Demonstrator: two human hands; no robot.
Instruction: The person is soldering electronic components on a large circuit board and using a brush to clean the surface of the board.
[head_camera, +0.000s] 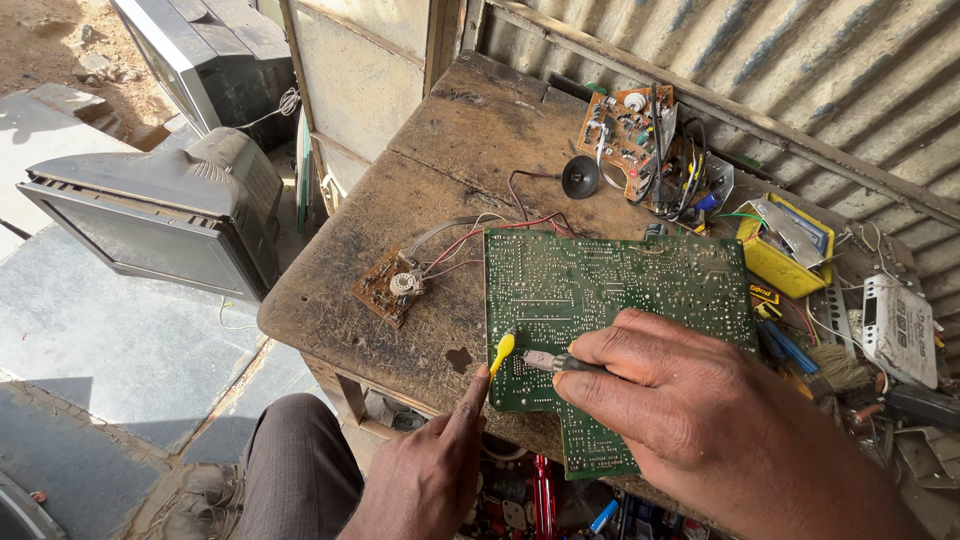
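A large green circuit board (600, 310) lies solder-side up near the front edge of the worn, scratched wooden surface (470, 140) — its face is dense with small silvery solder dots, and its outline is stepped, with a notch cut from the lower left corner. The right hand (690, 400) rests over the board's lower part, its fingers closed around a slim tool (550, 361) with a dark handle and a metal neck that points left. The left hand (430, 470) comes up from below; its index finger and thumb pinch a small yellow piece (502, 351) at the board's left edge, just beside the tool's tip.

Three boards show in all: the green one, a small brown board (390, 285) with a white round dial, joined to it by red and grey wires, and a brown board (630, 135) crowded with parts near the corrugated metal wall (800, 80). One yellow box-shaped meter (785, 250) sits to the right among loose wires. Two grey tube televisions (160, 210) stand on the ground at the left.
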